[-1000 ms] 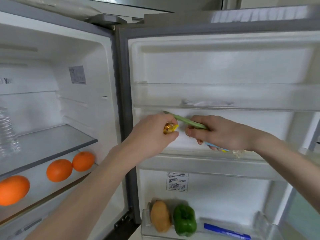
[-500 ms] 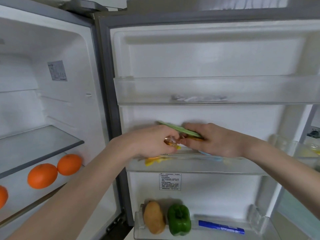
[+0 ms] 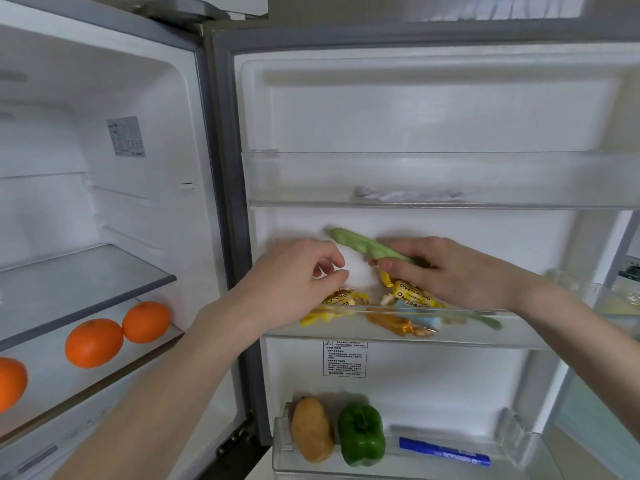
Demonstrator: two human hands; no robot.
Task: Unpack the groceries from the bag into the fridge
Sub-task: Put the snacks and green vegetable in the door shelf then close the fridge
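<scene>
1. Head view: the person is working at the clear plastic middle door shelf (image 3: 398, 332) of the open fridge, both hands hovering just above its front lip so small items drop in behind the rail.
2. The right hand (image 3: 460, 275) is gripping a long, flat pale-green wrapped packet (image 3: 367, 247), fingers curled round one end; the other end is poking up to the left, apparently kept clear while the shelf fills.
3. The left hand (image 3: 298, 282) is holding nothing, fingers loosely curled right over the yellow and orange wrapped sweets (image 3: 412, 297) lying in the shelf.
4. Lower down, a brown potato (image 3: 311, 429) and a glossy green bell pepper (image 3: 362, 434) are standing side by side in the bottom door bin, propped by its wall.
5. The grocery bag is not showing.
</scene>
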